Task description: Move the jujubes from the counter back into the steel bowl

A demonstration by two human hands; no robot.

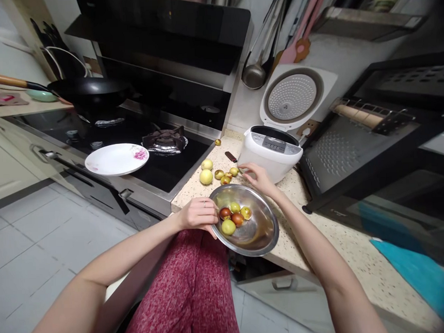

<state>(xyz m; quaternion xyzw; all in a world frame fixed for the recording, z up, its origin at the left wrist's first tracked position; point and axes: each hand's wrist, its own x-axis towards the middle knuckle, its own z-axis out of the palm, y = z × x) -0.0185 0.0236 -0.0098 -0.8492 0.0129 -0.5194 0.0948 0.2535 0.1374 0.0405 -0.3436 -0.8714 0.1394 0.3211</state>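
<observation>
My left hand (199, 214) holds a stainless steel bowl (262, 228) by its left rim, fingers over the edge and thumb below. The bowl tilts toward me over the counter edge. Inside lie several jujubes, some green and some red-brown, such as a green jujube (228, 227) and a red-brown jujube (225, 214). Beyond the bowl, my right hand (257, 177) reaches over the counter, fingers bent but apart. Its fingertips are beside a yellow-green jujube (234, 171); contact is unclear. More jujubes (219, 174) lie to its left, near two larger pale green fruits (206, 177).
A rice cooker (267, 157) with raised lid stands behind my right hand, near a small dark brown object (231, 157). Left is a gas stove (166, 173) with a wok (90, 91) and a flowered plate (116, 159) at its front edge. A black oven (368, 181) and blue cloth (415, 271) are right.
</observation>
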